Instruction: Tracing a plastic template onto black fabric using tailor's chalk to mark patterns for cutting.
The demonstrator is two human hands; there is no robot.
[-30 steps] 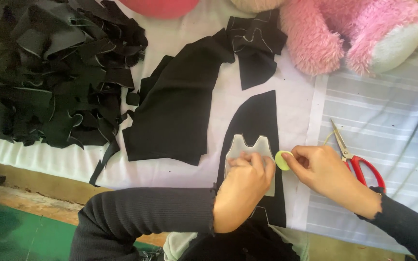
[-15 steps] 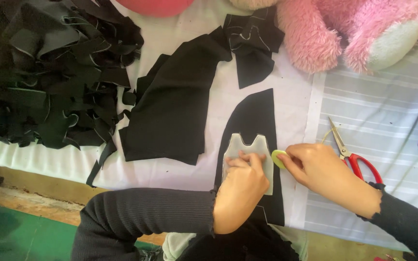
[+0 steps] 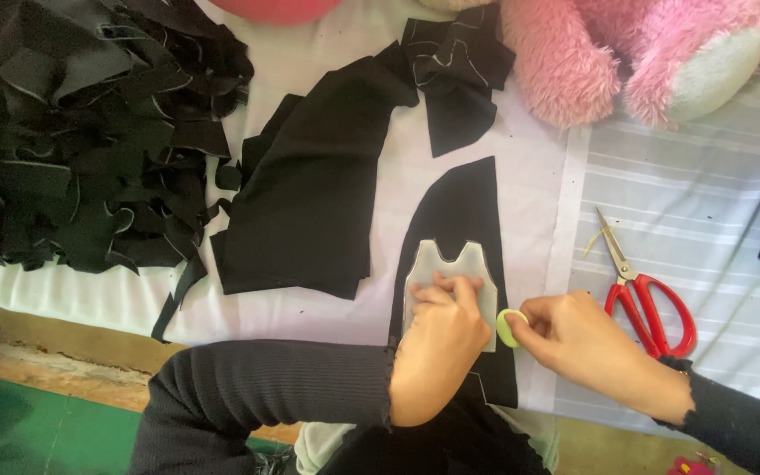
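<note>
Left hand (image 3: 437, 339) pressed flat on pale template (image 3: 446, 273) atop black fabric piece (image 3: 459, 211) near table's front edge, right hand (image 3: 578, 339) pinching green chalk disc (image 3: 509, 326) at template's right side, red scissors (image 3: 648, 303) beside it

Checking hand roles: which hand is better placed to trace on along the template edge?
Right hand: it holds the chalk at the template edge. Left hand pins the template flat.

One scissors (image 3: 648, 295), one template (image 3: 449, 273)
</note>
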